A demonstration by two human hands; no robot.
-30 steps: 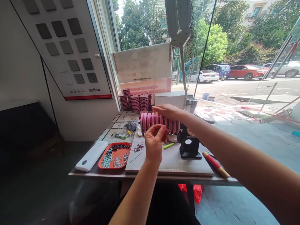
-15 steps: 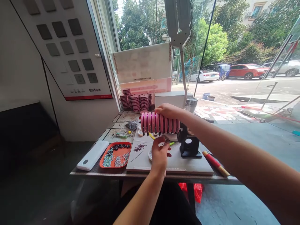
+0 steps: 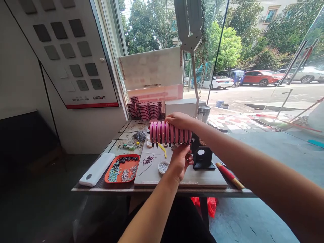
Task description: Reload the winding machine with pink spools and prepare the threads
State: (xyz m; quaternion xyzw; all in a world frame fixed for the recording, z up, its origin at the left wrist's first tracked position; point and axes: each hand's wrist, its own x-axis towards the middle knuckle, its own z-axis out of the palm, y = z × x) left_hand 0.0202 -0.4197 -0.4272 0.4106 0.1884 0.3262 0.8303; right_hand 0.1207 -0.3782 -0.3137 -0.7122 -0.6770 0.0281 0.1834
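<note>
One pink roll (image 3: 158,133) is jutting sideways from one black stand (image 3: 207,160). The right hand (image 3: 180,120) is resting on its top, fingers mostly hidden, grip unclear; the left hand (image 3: 180,162) is half curling just below, whether holding anything I cannot tell. One dish (image 3: 163,167) is sitting nearby; one tray (image 3: 127,164) is holding small parts beside one case (image 3: 98,170).

On the left, a large white rectangular wall panel (image 3: 76,60) is bearing dark lettering (image 3: 99,97), apparently reading "保用50年"; on its red bottom strip (image 3: 86,105), tiny white print (image 3: 110,104) is showing illegibly.
</note>
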